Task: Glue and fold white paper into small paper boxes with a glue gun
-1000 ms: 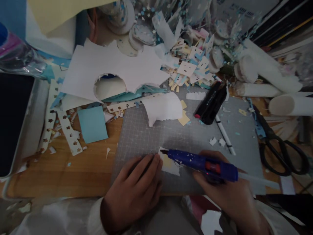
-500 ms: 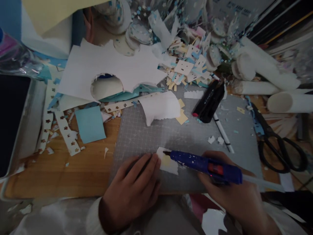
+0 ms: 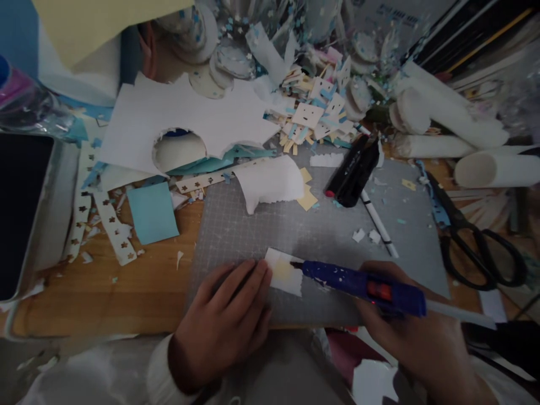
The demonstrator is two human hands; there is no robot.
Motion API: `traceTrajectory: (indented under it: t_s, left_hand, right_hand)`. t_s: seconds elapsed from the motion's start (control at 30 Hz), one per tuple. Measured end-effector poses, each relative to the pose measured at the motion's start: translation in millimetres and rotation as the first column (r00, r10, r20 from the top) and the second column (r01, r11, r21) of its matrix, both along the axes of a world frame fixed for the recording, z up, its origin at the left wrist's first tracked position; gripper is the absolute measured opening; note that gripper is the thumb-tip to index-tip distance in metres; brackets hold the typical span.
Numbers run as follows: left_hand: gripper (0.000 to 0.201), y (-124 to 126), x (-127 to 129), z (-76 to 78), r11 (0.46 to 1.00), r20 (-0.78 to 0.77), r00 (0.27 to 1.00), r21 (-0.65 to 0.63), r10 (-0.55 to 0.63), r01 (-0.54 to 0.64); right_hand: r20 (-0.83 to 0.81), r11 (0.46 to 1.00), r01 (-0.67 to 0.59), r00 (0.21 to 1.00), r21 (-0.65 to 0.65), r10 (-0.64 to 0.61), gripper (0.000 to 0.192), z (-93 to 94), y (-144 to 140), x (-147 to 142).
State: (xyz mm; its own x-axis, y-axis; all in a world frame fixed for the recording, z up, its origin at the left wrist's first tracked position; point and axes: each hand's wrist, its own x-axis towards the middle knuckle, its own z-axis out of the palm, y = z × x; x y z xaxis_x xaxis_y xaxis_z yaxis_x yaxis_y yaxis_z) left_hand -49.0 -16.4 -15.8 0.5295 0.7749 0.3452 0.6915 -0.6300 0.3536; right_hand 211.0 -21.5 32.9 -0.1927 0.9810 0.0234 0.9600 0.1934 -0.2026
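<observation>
A small white paper piece (image 3: 284,271) with a yellowish patch lies on the grey cutting mat (image 3: 253,225) near its front edge. My left hand (image 3: 223,323) lies flat on the mat, its fingertips pressing the paper's left edge. My right hand (image 3: 415,337) grips a blue glue gun (image 3: 363,284) with a red trigger and a clear glue stick out the back. Its dark nozzle points left and touches the paper's right side.
Black scissors (image 3: 481,247) lie at the right. A black marker (image 3: 352,171) and a white pen (image 3: 377,222) rest on the mat's far part. Paper scraps, a holed white sheet (image 3: 189,118), white rolls (image 3: 455,121) and a tablet (image 3: 21,208) crowd the wooden table (image 3: 105,298).
The glue gun's nozzle has slid to the right across the paper piece. My left hand stays pressed on the paper's left edge. The view has drifted a little.
</observation>
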Motion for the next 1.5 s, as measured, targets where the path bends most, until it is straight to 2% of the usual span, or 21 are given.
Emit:
traceTrajectory:
  t_s: [0.1, 0.17, 0.27, 0.33, 0.4, 0.5, 0.57, 0.7, 0.8, 0.87, 0.93, 1.03, 1.1, 1.13, 1.2, 1.23, 1.3, 1.33, 1.37, 1.43, 1.5]
  left_hand:
    - [0.031, -0.2, -0.1, -0.1, 1.0, -0.013, 1.0, 0.004, 0.002, -0.002]
    - [0.032, -1.0, -0.8, -0.2, 1.0, -0.021, 1.0, 0.014, -0.002, 0.002]
    - [0.034, -2.6, -3.5, 0.4, 0.999, -0.01, 1.0, 0.029, -0.016, 0.016]
    - [0.034, -3.3, -5.3, 1.6, 1.0, 0.02, 1.0, 0.026, -0.01, 0.01]
    - [0.033, -3.0, -5.4, 3.4, 0.999, 0.055, 0.998, 0.006, 0.042, -0.042]
    - [0.029, -0.7, -0.1, 6.9, 0.981, 0.042, 0.981, -0.03, 0.191, -0.19]
    - [0.025, 1.2, 6.6, 9.4, 0.97, 0.002, 0.97, -0.021, 0.242, -0.242]
    - [0.016, 3.9, 19.1, 13.6, 0.97, -0.049, 0.97, -0.042, 0.238, -0.24]
    - [0.017, 6.5, 23.0, 14.7, 0.963, -0.028, 0.973, -0.139, 0.228, -0.23]
    - [0.017, 9.1, 23.8, 14.8, 0.944, 0.03, 0.973, -0.252, 0.228, -0.214]
    - [0.013, 12.5, 24.2, 15.8, 0.906, 0.119, 0.961, -0.378, 0.25, -0.189]
    - [0.004, 20.0, 23.2, 22.9, 0.85, 0.228, 0.941, -0.518, 0.251, -0.101]
    - [0.005, 28.0, 20.4, 32.5, 0.755, 0.343, 0.91, -0.653, 0.231, 0.055]
    - [0.009, 32.9, 18.3, 38.4, 0.672, 0.421, 0.875, -0.723, 0.239, 0.164]
    - [0.015, 44.5, 13.1, 50.1, 0.485, 0.545, 0.786, -0.792, 0.29, 0.37]
    - [0.017, 50.8, 10.4, 55.3, 0.417, 0.578, 0.755, -0.796, 0.308, 0.439]
    - [0.019, 63.3, 5.6, 62.1, 0.336, 0.611, 0.727, -0.787, 0.313, 0.517]
    - [0.019, 69.1, 3.9, 63.4, 0.319, 0.623, 0.722, -0.779, 0.302, 0.54]
    - [0.019, 74.5, 2.7, 63.0, 0.307, 0.634, 0.717, -0.771, 0.29, 0.558]
    - [0.02, 83.5, 2.0, 57.8, 0.28, 0.654, 0.703, -0.756, 0.28, 0.591]
    - [0.023, 90.0, 2.5, 48.0, 0.246, 0.668, 0.683, -0.744, 0.295, 0.622]
  right_hand:
    - [-0.058, 1.0, 0.019, 0.998, -0.014, -0.02, 0.019, -1.3, -4.8, 3.5]
    - [-0.133, 0.993, 0.12, 0.984, 0.007, -0.118, 0.021, -2.6, -9.7, 9.8]
    - [-0.231, 0.915, 0.381, 0.91, 0.136, -0.345, 0.032, -5.0, -15.1, 27.7]
    - [-0.191, 0.855, 0.472, 0.879, 0.217, -0.437, 0.045, -8.0, -14.4, 44.2]
    - [-0.059, 0.843, 0.466, 0.882, 0.268, -0.468, 0.054, -13.9, -9.7, 61.8]
    - [0.12, 0.864, 0.375, 0.893, 0.335, -0.434, 0.047, -28.7, 0.3, 84.3]
    - [0.163, 0.868, 0.333, 0.896, 0.369, -0.413, 0.043, -40.2, 5.4, 93.8]
    - [0.116, 0.846, 0.3, 0.916, 0.441, -0.385, 0.041, -53.1, 6.7, 97.4]
    - [0.062, 0.814, 0.291, 0.927, 0.504, -0.37, 0.039, -45.4, -0.3, 87.3]
    - [-0.013, 0.777, 0.281, 0.943, 0.564, -0.331, 0.035, -33.8, -8.0, 75.7]
    - [-0.101, 0.73, 0.263, 0.961, 0.631, -0.259, 0.028, -20.6, -17.2, 61.8]
    - [-0.185, 0.715, 0.248, 0.968, 0.654, -0.167, 0.02, -2.4, -29.9, 41.6]
    - [-0.296, 0.726, 0.224, 0.955, 0.65, -0.029, 0.018, 7.9, -33.5, 29.8]
    - [-0.379, 0.751, 0.215, 0.924, 0.624, 0.051, 0.018, 12.4, -32.6, 24.3]
    - [-0.571, 0.838, 0.18, 0.801, 0.515, 0.179, 0.016, 19.6, -24.0, 13.0]
    - [-0.665, 0.892, 0.147, 0.719, 0.427, 0.2, 0.014, 21.9, -16.1, 6.9]
    - [-0.821, 0.979, 0.022, 0.549, 0.203, 0.158, 0.009, 23.1, 5.9, -6.3]
    - [-0.882, 0.994, -0.066, 0.46, 0.083, 0.104, 0.01, 21.7, 18.8, -13.6]
    - [-0.927, 0.985, -0.172, 0.373, -0.02, 0.047, 0.017, 19.1, 32.1, -21.1]
    - [-0.969, 0.92, -0.36, 0.238, -0.153, -0.068, 0.025, 10.6, 55.9, -36.3]
    - [-0.971, 0.877, -0.444, 0.221, -0.184, -0.092, 0.032, -0.5, 72.1, -49.4]
